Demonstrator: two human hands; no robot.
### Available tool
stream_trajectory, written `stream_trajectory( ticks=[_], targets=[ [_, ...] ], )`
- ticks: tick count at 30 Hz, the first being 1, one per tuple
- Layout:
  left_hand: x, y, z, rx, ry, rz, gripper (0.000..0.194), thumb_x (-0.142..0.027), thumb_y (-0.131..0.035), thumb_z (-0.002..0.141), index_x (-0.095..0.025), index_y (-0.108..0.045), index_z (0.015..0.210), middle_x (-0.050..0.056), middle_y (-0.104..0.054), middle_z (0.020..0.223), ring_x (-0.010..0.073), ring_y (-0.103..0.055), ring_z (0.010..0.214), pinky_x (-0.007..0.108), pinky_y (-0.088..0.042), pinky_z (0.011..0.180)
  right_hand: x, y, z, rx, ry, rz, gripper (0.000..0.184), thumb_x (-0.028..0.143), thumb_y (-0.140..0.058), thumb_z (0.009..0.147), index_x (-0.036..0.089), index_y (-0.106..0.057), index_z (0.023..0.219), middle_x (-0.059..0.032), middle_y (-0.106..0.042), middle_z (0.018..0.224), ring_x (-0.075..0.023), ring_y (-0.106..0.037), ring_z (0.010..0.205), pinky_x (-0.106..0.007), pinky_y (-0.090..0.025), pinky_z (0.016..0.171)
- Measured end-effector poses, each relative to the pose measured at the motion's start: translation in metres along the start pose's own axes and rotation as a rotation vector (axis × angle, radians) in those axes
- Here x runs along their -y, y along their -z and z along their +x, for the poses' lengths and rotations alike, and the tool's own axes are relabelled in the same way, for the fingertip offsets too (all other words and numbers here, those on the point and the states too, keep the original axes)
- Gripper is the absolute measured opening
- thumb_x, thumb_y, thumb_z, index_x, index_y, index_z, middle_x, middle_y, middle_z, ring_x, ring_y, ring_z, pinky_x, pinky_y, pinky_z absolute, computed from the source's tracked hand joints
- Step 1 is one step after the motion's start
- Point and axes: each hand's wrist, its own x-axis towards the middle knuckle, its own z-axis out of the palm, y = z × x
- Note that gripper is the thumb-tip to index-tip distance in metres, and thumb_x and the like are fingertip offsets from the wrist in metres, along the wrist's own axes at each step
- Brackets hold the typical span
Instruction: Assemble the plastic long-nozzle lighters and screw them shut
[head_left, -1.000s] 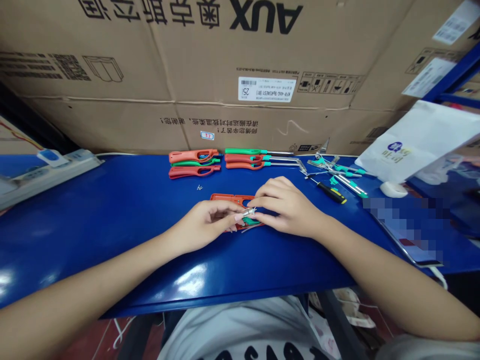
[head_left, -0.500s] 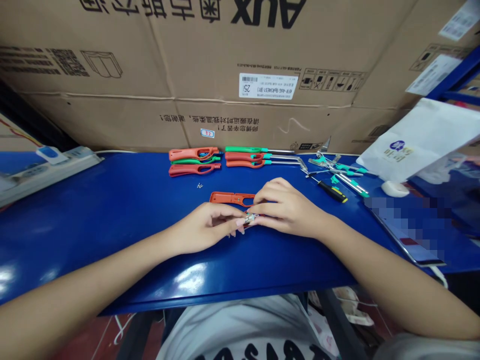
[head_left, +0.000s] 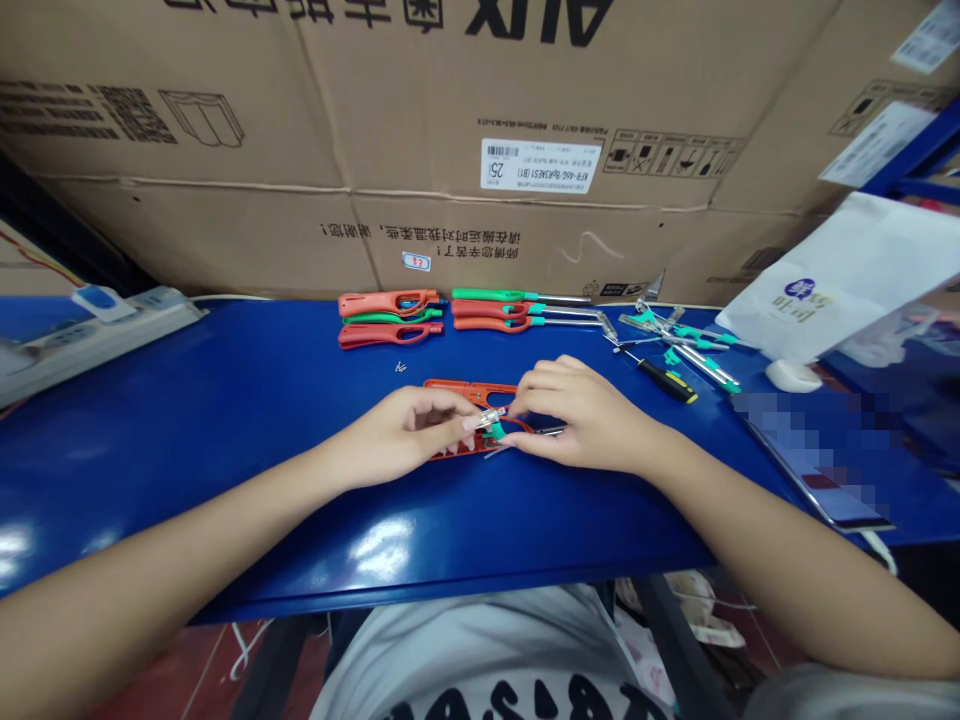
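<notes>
Pinching a clear cylindrical part above orange lighter-casing halves, the left hand faces the right hand, whose grip I cannot tell; blue tabletop stretches to its near edge, cardboard box bounding the back.

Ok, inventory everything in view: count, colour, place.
Cardboard: one, brown, back
Table: one, blue, below
Power strip: one, white, left
Handles: three, orange, green, red, back centre
Barrelled lighters: three, green, red, orange, beside handles
Tiny bits: uncountable, silvery, before handles
Casing pieces: two visible, orange-red, centre
Clear cylinder: one, centre
Loose parts: uncountable, teal, silver, right
Screwdriver: one, black, yellow, right
Bag: one, white, right
Phone: one, colour unclear, right
Left hand: one, on cylinder
Right hand: one, centre right
</notes>
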Motion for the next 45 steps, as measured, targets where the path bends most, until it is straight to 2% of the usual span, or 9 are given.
stream_trajectory(
  ticks=[3, 6, 12, 15, 18, 22, 27, 32, 45],
  targets=[
    [0.0, 0.002, 0.002, -0.032, 0.069, -0.055, 0.035, -0.047, -0.075, 0.082, -0.013, -0.073, 0.093, 0.003, -0.071, 0.075, 0.0131, -0.061, 0.066, 0.024, -0.048, 0.061, 0.002, -0.002, -0.002, 0.157, -0.046, 0.187, 0.014, 0.033, -0.067, 0.094, 0.019, -0.069, 0.097, -0.003, -0.068, 0.094, -0.0153, -0.062, 0.084, -0.028, -0.043, 0.073],
    [0.0, 0.002, 0.003, -0.02, 0.111, -0.099, 0.036, -0.044, -0.08, 0.077, -0.013, -0.074, 0.092, 0.003, -0.071, 0.074, 0.0127, -0.061, 0.066, 0.023, -0.047, 0.062, 0.005, -0.007, -0.002, 0.256, -0.065, 0.209, 0.012, 0.027, -0.066, 0.093, 0.02, -0.067, 0.103, -0.004, -0.067, 0.103, -0.0164, -0.063, 0.09, -0.027, -0.044, 0.073],
    [0.001, 0.002, 0.003, -0.041, 0.102, -0.147, 0.033, -0.039, -0.084, 0.072, -0.013, -0.074, 0.09, 0.002, -0.072, 0.075, 0.0112, -0.06, 0.065, 0.021, -0.046, 0.06, 0.008, -0.016, 0.0, 0.171, -0.134, 0.329, 0.003, 0.015, -0.067, 0.088, 0.017, -0.066, 0.09, -0.0019, -0.065, 0.093, -0.0112, -0.06, 0.076, -0.024, -0.045, 0.068],
    [0.001, 0.001, 0.004, -0.062, 0.102, -0.134, 0.032, -0.039, -0.084, 0.072, -0.014, -0.073, 0.088, 0.001, -0.071, 0.073, 0.0105, -0.058, 0.063, 0.02, -0.044, 0.056, 0.007, -0.015, 0.002, 0.136, -0.308, 0.496, 0.005, 0.017, -0.069, 0.085, 0.016, -0.065, 0.086, 0.0024, -0.06, 0.072, -0.0068, -0.052, 0.056, -0.02, -0.043, 0.055],
    [0.001, 0.001, 0.006, -0.092, 0.131, -0.116, 0.03, -0.037, -0.085, 0.072, -0.014, -0.073, 0.087, -0.001, -0.068, 0.067, 0.0096, -0.056, 0.059, 0.02, -0.044, 0.054, 0.006, -0.016, 0.003, 0.202, -0.537, 0.765, 0.011, 0.026, -0.068, 0.087, 0.018, -0.061, 0.09, 0.0066, -0.056, 0.056, -0.0081, -0.055, 0.046, -0.02, -0.046, 0.047],
    [0.0, 0.001, 0.007, -0.118, 0.165, -0.115, 0.027, -0.034, -0.084, 0.072, -0.014, -0.072, 0.086, -0.002, -0.066, 0.064, 0.0084, -0.054, 0.056, 0.019, -0.043, 0.052, 0.003, -0.021, 0.004, 0.199, -0.632, 1.003, 0.025, 0.036, -0.073, 0.083, 0.017, -0.062, 0.096, 0.0049, -0.061, 0.063, -0.0098, -0.061, 0.049, -0.023, -0.055, 0.046],
    [-0.001, 0.001, 0.007, -0.12, 0.181, -0.122, 0.022, -0.029, -0.081, 0.074, -0.013, -0.071, 0.086, -0.003, -0.066, 0.062, 0.0077, -0.054, 0.054, 0.019, -0.044, 0.052, -0.003, -0.024, 0.007, 0.225, -0.657, 1.025, 0.043, 0.053, -0.076, 0.08, 0.013, -0.067, 0.094, 0.0052, -0.059, 0.052, -0.0089, -0.056, 0.042, -0.021, -0.052, 0.043],
    [0.0, 0.001, 0.008, -0.114, 0.189, -0.129, 0.019, -0.026, -0.081, 0.075, -0.013, -0.071, 0.084, -0.002, -0.068, 0.065, 0.0079, -0.055, 0.055, 0.019, -0.045, 0.052, -0.004, -0.02, 0.007, 0.235, -0.649, 1.019, 0.053, 0.062, -0.075, 0.078, 0.012, -0.071, 0.094, 0.0044, -0.06, 0.053, -0.0084, -0.057, 0.043, -0.021, -0.051, 0.044],
    [0.003, 0.002, 0.008, -0.077, 0.16, -0.146, 0.023, -0.03, -0.082, 0.072, -0.013, -0.072, 0.084, -0.001, -0.069, 0.068, 0.0091, -0.057, 0.06, 0.019, -0.044, 0.053, -0.004, -0.02, 0.006, 0.258, -0.628, 0.967, 0.048, 0.059, -0.074, 0.081, 0.013, -0.072, 0.096, 0.0055, -0.057, 0.052, -0.0081, -0.054, 0.04, -0.021, -0.05, 0.04]
  ],
)
